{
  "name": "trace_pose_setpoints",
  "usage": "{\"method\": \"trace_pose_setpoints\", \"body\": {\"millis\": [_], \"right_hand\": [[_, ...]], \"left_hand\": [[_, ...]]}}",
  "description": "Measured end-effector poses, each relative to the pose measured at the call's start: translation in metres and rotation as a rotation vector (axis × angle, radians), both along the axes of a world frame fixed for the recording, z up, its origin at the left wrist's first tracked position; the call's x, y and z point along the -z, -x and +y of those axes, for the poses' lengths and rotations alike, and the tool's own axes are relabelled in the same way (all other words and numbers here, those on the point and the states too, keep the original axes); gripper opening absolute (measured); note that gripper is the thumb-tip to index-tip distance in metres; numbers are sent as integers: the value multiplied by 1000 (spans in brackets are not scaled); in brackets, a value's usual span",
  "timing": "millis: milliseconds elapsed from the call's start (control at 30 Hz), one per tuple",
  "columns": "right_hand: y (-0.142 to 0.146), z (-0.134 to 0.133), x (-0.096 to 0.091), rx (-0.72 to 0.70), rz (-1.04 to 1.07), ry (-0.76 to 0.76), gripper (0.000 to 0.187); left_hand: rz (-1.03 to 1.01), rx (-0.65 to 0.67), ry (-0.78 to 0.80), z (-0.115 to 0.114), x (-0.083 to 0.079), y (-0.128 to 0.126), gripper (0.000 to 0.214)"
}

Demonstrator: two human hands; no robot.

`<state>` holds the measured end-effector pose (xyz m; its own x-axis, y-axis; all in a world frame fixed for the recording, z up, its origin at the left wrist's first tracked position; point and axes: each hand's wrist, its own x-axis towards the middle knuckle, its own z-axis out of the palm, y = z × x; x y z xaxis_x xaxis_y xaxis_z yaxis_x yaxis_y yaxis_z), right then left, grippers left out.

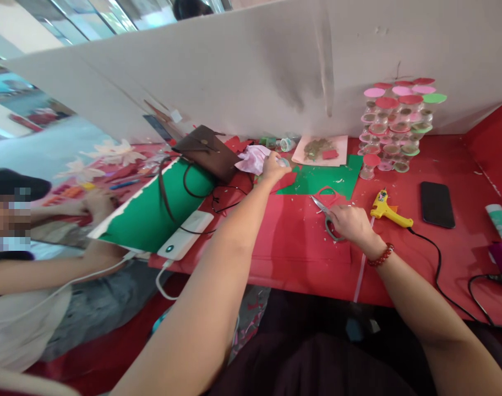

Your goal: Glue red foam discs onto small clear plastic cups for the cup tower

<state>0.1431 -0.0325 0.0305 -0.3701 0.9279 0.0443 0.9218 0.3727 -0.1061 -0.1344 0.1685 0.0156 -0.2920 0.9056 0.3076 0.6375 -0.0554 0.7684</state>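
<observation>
Red covers the tabletop, and a white partition closes it off behind. From where I stand, taking the green sheet as my mark, the right hand is just on its near side, fingers curled over the handle of the scissors, whose blades point toward the sheet. Small paper scraps are strewn about there. Right of the green sheet and a little nearer lies a yellow glue gun, with a black phone farther right.

At the sheet's left edge, by a piece of red paper, the left hand is at a small clear jar; it appears to touch it, but I cannot tell whether the fingers grip. Behind the green sheet are a pale pink sheet bearing brownish bits and, farther left, another jar on its side.

Beyond the green sheet to the right stands a stack of clear jars bearing red, pink and green discs. I'd judge that stack well advanced; cutting looks unfinished, and whether the stack lacks any pieces I can't make out.
</observation>
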Motion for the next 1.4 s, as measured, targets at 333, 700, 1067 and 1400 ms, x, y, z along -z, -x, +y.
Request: {"method": "trace_pose_setpoints", "body": {"millis": [333,700,1067,1400], "right_hand": [[1,-2,-2,-28,-22,4,44],[-2,-1,-6,112,198,-9,37],[-6,4,-2,175,247,-29,32],[-4,9,4,131,912,23,20]], "left_hand": [[169,10,59,-5,4,-11,56],[-194,272,-49,-19,-16,-28,34],[-359,-126,1,-24,-13,-18,36],[-1251,449,161,-100,-48,-75,33]]}}
